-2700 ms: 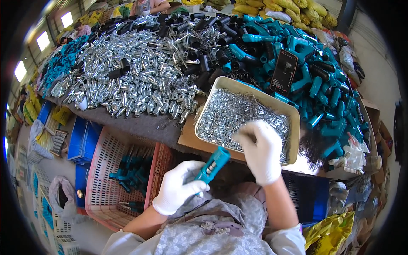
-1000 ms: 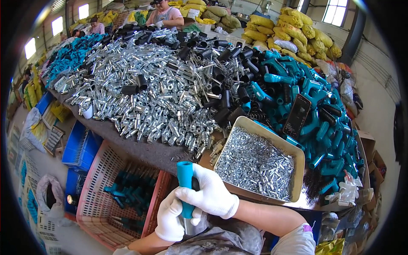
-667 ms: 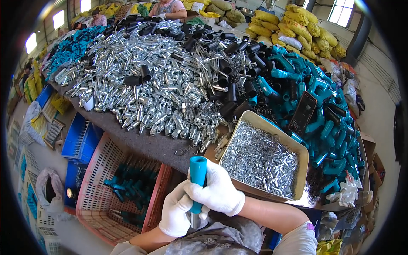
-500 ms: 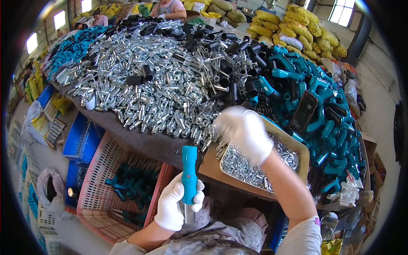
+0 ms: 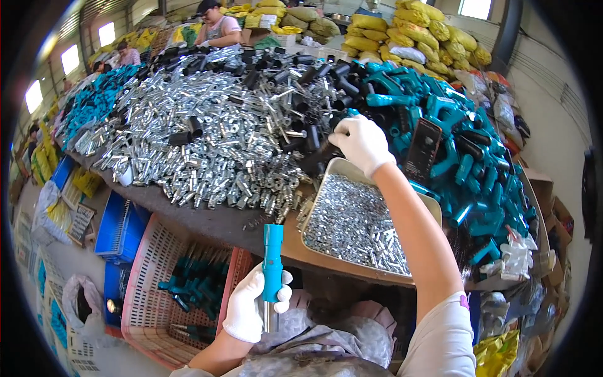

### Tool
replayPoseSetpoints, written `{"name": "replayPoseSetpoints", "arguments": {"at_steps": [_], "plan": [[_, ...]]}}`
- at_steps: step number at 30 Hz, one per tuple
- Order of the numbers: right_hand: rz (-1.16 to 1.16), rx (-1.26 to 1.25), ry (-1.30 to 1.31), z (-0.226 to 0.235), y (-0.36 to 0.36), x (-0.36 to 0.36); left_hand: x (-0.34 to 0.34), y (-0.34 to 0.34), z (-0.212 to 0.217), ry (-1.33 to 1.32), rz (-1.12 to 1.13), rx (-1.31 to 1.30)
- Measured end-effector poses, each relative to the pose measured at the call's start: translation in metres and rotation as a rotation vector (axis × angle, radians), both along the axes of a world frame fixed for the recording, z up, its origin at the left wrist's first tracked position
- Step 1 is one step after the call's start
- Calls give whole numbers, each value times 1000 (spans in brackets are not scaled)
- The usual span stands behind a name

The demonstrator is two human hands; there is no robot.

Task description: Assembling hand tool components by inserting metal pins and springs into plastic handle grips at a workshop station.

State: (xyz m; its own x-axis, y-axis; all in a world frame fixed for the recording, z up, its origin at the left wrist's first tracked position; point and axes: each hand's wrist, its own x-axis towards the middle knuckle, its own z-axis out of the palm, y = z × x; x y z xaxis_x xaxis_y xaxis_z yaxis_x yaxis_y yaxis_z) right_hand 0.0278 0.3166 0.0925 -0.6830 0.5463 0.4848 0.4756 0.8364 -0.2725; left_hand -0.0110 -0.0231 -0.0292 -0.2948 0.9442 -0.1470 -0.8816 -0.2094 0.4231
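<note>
Holding the teal handle (image 5: 272,262) upright in our left hand (image 5: 249,309), we keep it just in front of our body, below the near edge of the worktop (image 5: 207,221). The gloved grip is clamped round the lower part of the handle, and a short metal shank shows beneath the fist. Our right hand (image 5: 360,143), also in a white glove, reaches far out over the metal tray (image 5: 429,204) to the heap beyond it, where its fingers are curled together on a black tube (image 5: 317,158) at the edge of the pile; we cannot tell whether the tube is lifted or only touched. The tray lies near the worktop's front edge and is filled with small silver screws (image 5: 355,223). Behind it, the worktop carries a broad mound of silver metal fittings (image 5: 213,144), with black tubes mixed in, and a mound of teal plastic parts (image 5: 465,151) on the right. Below the worktop on our left stands a pink slotted basket (image 5: 147,276) with finished teal-handled tools (image 5: 191,286) inside, and just beside it a blue crate (image 5: 119,229). Yellow sacks (image 5: 402,31) are stacked at the far wall, and another person (image 5: 217,25) sits at the far side of the worktop.
</note>
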Motion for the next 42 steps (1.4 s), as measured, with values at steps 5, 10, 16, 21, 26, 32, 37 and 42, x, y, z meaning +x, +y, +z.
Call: {"name": "replayPoseSetpoints", "arguments": {"at_steps": [5,10,16,21,26,32,37,42], "plan": [[172,-780,205,15,-106,109,12,4,11,157,-220,-74],[143,-751,422,-38,-157,196,37,14,7,262,-556,-81],[77,-546,547,-94,-189,242,71,30,-7,198,-773,-133],[188,-503,521,-110,-203,257,90,42,-7,158,-803,-151],[142,-457,564,-122,-211,261,101,56,-6,390,-791,-110],[84,-462,499,-105,-209,273,113,61,-3,810,-681,-106],[423,-695,437,-90,-171,302,117,60,18,1531,-617,-6],[-339,98,256,-122,-75,328,122,59,21,1488,-653,15]]}}
